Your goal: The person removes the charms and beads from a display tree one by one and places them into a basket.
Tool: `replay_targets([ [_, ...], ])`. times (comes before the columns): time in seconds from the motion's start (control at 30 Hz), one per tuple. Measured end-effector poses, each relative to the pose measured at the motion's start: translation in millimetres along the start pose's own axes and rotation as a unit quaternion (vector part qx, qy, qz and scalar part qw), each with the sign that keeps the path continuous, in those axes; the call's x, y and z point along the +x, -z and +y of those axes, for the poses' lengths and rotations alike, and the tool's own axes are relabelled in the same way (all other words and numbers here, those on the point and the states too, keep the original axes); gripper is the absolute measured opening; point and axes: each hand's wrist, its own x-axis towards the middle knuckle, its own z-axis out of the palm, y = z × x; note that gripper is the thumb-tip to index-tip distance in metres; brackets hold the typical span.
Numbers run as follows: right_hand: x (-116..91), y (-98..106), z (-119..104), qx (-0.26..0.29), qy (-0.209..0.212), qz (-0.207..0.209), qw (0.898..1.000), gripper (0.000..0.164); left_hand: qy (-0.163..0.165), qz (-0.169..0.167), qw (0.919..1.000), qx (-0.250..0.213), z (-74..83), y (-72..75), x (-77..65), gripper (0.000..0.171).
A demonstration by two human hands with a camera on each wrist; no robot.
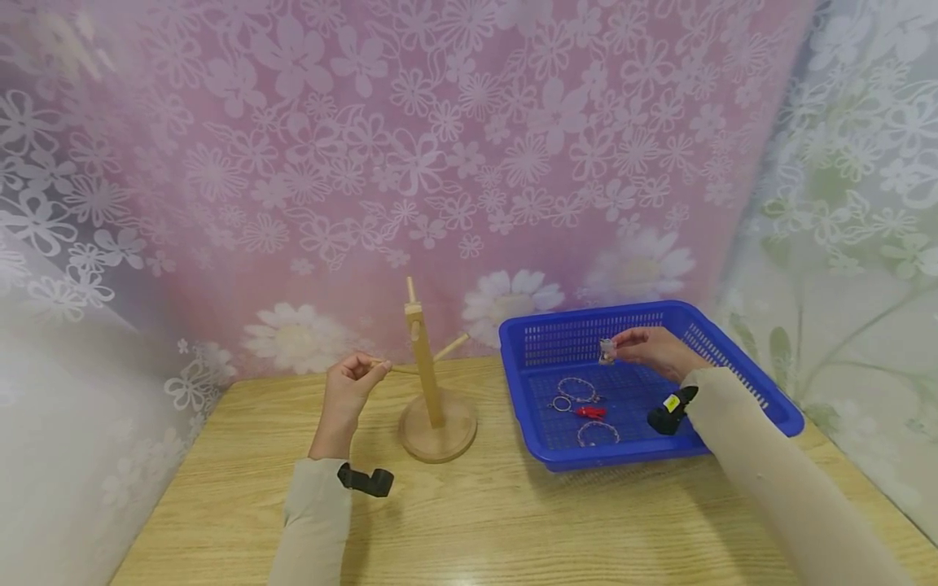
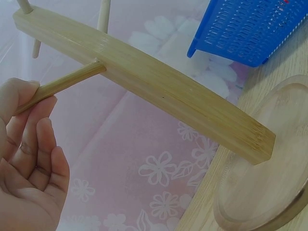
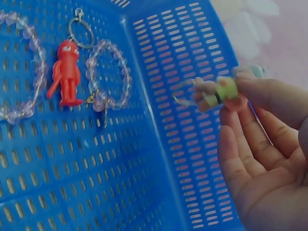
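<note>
My left hand (image 1: 348, 399) pinches the end of a thin wooden peg (image 2: 67, 84) that sticks out from the upright post (image 2: 159, 86) of a wooden stand. The stand's round base (image 1: 438, 443) rests on the table. Over the blue basket (image 1: 529, 431), my right hand (image 1: 655, 352) holds a small figurine keychain (image 3: 219, 94) between thumb and fingers; it looks blurred, with a yellow-green part and a ring dangling. Lower in the basket lie a red figure keychain (image 3: 67, 72) with a metal ring and two beaded bracelets, one nearer bracelet (image 3: 36, 72) and one farther bracelet (image 3: 127, 79).
The wooden table (image 1: 454, 529) carries the stand on the left and the basket on the right. More pegs, such as the right-hand peg (image 1: 451, 347), jut from the post. A flowered pink curtain (image 1: 454, 163) hangs close behind.
</note>
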Motion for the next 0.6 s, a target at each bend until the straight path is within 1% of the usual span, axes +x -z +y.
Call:
replay_targets([
  [0.2,2.3,0.0,5.8,-0.005,-0.005,-0.015,1.0,0.037,-0.013,0.008,0.9999,0.001,-5.5,1.1,1.5,0.024],
  [0.3,3.6,-0.7,5.7,-0.009,-0.001,-0.02,1.0,0.037,-0.018,0.01,0.9998,0.003,-6.4,1.4,1.5,0.024],
  [0.5,4.5,-0.7,4.4,0.014,-0.002,-0.021,1.0,0.038,-0.011,0.011,0.9998,0.009,-6.9,2.4,2.2,0.024],
  [0.6,3.4,-0.3,2.9,0.013,-0.004,-0.022,1.0,0.04,-0.004,0.011,0.9999,0.01,-6.1,3.4,2.0,0.023],
])
